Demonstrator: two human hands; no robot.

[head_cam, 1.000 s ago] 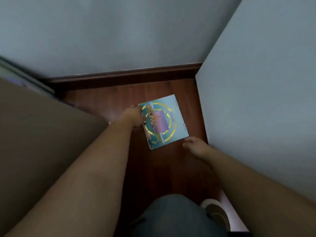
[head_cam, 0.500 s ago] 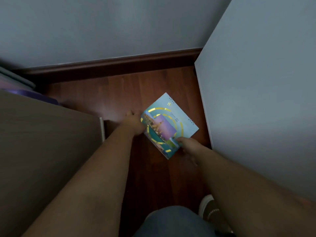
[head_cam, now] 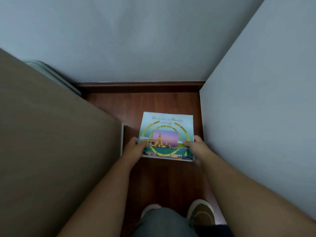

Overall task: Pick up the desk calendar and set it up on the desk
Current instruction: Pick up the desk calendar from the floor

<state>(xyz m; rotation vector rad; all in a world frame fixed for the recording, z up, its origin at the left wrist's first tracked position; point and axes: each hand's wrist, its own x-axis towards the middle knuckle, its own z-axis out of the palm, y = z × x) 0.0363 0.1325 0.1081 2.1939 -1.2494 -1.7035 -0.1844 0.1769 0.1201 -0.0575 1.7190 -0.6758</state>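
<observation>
The calendar (head_cam: 166,134) is a flat, nearly square card with a glossy printed cover: pale blue at the top with a gold title line, a ring of yellow dashes, and a purple-sky photo of a golden spire in the middle, teal and scenery strips along the near edge. Small binding holes show along its far edge. It is held face up above a dark reddish wood floor (head_cam: 153,103) with a smooth, faintly shiny plank grain, in the narrow gap between a matte brown panel (head_cam: 51,142) on the left and a plain pale grey panel (head_cam: 256,117) on the right. Whether its far edge touches the floor cannot be told.

The left hand (head_cam: 134,147) is closed on the calendar's near left corner — thumb laid on the cover, fingers tucked underneath and out of sight. The right hand (head_cam: 197,147) grips the near right corner the same way, thumb on top beside the photo, fingers curled round the edge. The two hands sit apart, one at each side of the card.

A dark wooden skirting board (head_cam: 136,87) runs along the foot of the grey back wall (head_cam: 136,40). At the bottom, a knee in grey-blue fabric (head_cam: 164,221) and a brown shoe (head_cam: 201,212) with a pale rim are visible.
</observation>
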